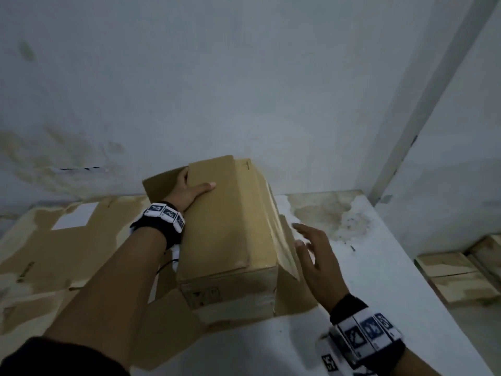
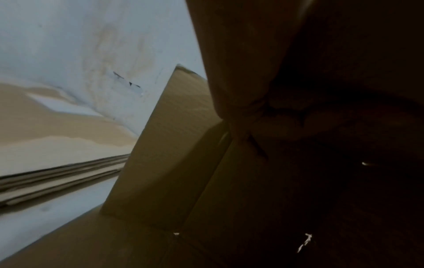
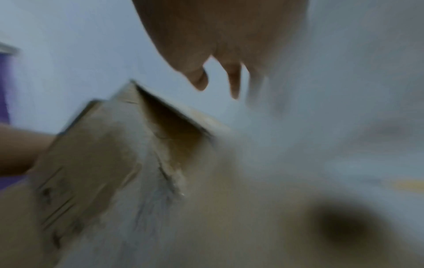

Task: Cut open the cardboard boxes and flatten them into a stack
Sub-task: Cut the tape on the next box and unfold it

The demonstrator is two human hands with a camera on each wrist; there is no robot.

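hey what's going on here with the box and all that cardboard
A person is working on a cardboard box standing on a white table. Their left hand grips a top flap at the far end, thumb on top. The right hand hovers open beside the box's right side, holding nothing. Flattened cardboard already lies on the left. This box isn't flat yet.

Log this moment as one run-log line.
box: upright on table, not flattened | left hand: grips top flap | right hand: open beside box, not touching | flat cardboard: left
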